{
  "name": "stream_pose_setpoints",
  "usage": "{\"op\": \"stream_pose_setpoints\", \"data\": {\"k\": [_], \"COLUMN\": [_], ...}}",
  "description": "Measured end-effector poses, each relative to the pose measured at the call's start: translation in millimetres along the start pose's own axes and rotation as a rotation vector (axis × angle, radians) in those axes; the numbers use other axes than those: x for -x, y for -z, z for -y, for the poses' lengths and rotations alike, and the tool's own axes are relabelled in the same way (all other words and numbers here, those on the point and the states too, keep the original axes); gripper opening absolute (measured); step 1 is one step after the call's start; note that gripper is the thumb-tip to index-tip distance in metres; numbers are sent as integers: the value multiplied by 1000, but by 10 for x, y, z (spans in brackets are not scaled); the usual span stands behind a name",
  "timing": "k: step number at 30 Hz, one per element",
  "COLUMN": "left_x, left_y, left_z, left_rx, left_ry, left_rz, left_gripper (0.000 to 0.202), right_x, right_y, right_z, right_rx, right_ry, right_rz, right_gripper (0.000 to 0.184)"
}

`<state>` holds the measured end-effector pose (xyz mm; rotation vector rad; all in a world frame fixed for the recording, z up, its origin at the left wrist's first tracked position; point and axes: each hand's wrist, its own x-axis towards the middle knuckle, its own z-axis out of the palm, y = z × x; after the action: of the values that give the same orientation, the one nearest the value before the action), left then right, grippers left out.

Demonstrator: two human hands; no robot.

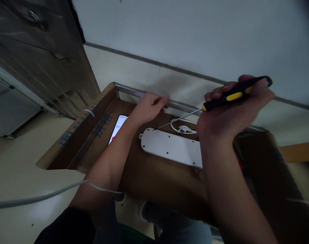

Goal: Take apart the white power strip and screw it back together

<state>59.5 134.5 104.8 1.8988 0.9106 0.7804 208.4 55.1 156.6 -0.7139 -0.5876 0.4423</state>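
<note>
Head view: your right hand [233, 115] is clenched around a screwdriver [235, 95] with a black-and-yellow handle, and its thin steel shaft runs down and left from your fist. The tip reaches the upper edge of a white power strip [171, 147] near its narrow end (from this angle you can't tell whether it touches). The strip lies just below your right hand on brown cardboard [159, 179], with small round holes showing along its upturned side. Your wrist hides its far end.

Your left hand [149, 108] is half-curled and holds nothing that shows, its fingertips [166, 100] just beside a metal rail [141, 95]. Left of that hand, your forearm partly covers a phone [118, 127], so its lit screen is hard to read. A white plug [183, 129] sits between your hands, beyond the strip. Your right hand and forearm are slightly blurred.
</note>
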Motion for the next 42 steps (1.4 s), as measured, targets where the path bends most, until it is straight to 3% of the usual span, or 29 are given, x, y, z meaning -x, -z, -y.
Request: {"op": "stream_pose_setpoints", "data": {"k": [4,9,26,30,33,37,39,42], "left_x": [-3,-1,-7,1,7,28,41,53], "left_y": [15,4,-49,-55,-37,-2,1,-7], "left_z": [-4,-12,10,-71,-132,-130,-102,-66], "left_rx": [48,71,150,308,506,811,865,849], "left_ry": [25,8,-48,-67,-85,-165,-266,-291], "left_rz": [-109,-79,-66,-58,-49,110,152,35], "left_gripper": [49,50,56,60,70,81,67,32], "right_x": [86,140,184,256,269,199,173,182], "right_y": [-127,-238,-258,-253,-260,-329,-385,-454], "right_z": [-64,-67,-241,-265,-200,-107,-92,-94], "right_rx": [-13,7,-41,-14,152,384,461,521], "right_ry": [-33,-39,47,178,284,349,386,429], "right_rz": [23,39,92,239,409,593,627,606], "right_gripper": [30,32,26,27,30,31,32,34]}}
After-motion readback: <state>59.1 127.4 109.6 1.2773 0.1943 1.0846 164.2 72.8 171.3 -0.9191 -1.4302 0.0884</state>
